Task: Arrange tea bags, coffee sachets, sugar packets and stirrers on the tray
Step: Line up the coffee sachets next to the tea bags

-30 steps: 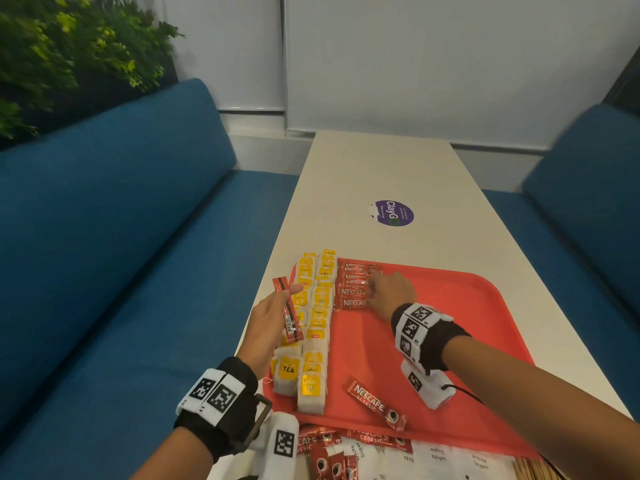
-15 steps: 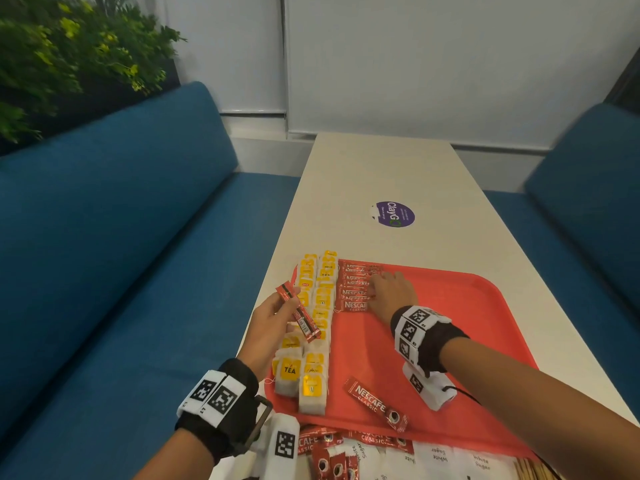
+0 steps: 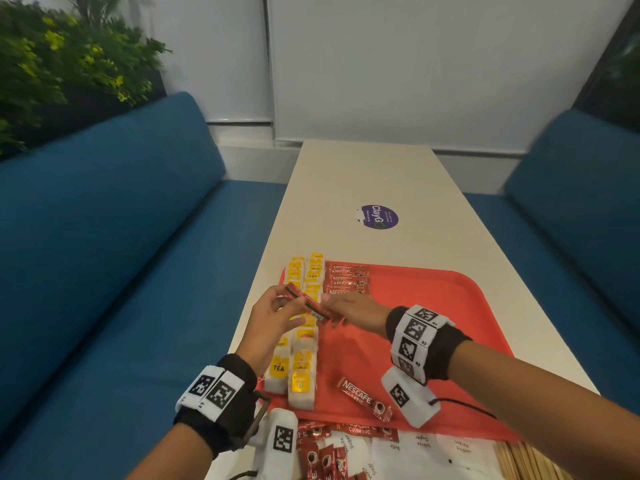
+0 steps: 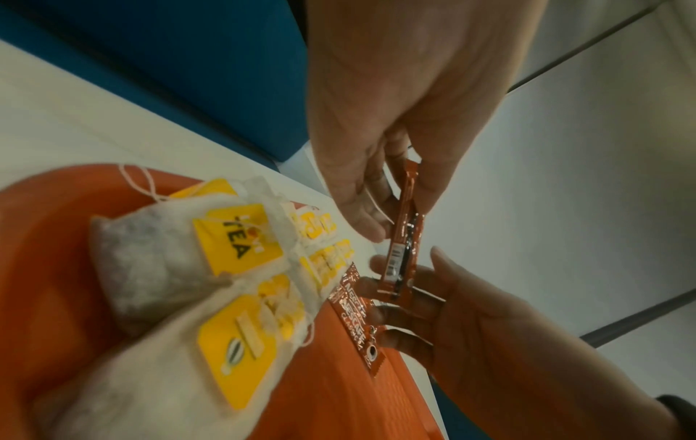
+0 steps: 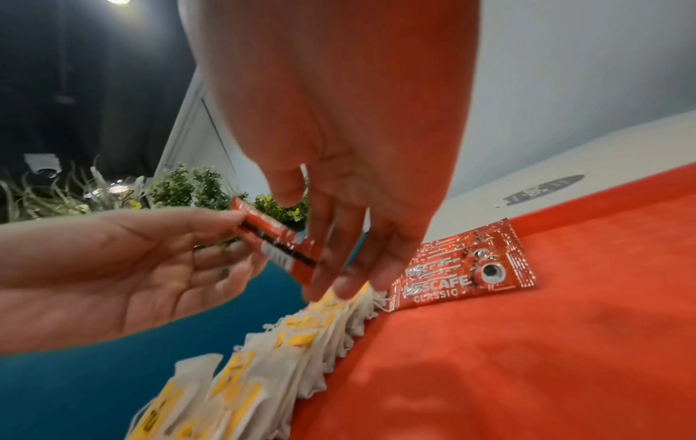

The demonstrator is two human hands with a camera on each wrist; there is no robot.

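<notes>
My left hand (image 3: pixel 282 308) pinches a red coffee sachet (image 3: pixel 306 303) by its upper half, above the tea bags. My right hand (image 3: pixel 334 311) reaches over from the right. Its straight fingers touch the sachet's (image 4: pixel 403 247) lower end, and the thumb stands a little apart. On the red tray (image 3: pixel 433 306), two rows of yellow-tagged tea bags (image 3: pixel 304 372) run along the left side. A short row of coffee sachets (image 3: pixel 346 278) lies at the far left beside them. One loose coffee sachet (image 3: pixel 363 398) lies near the tray's front edge.
In front of the tray lie more coffee sachets (image 3: pixel 322 459), white sugar packets (image 3: pixel 422 448) and wooden stirrers (image 3: pixel 519 462). A purple sticker (image 3: pixel 379 217) marks the white table (image 3: pixel 363 174) beyond. Blue benches (image 3: pixel 104 254) flank the table on both sides.
My right hand has left the row of coffee sachets and come back left to meet the sachet. My left hand has tilted that sachet and brought it right, toward the right hand.
</notes>
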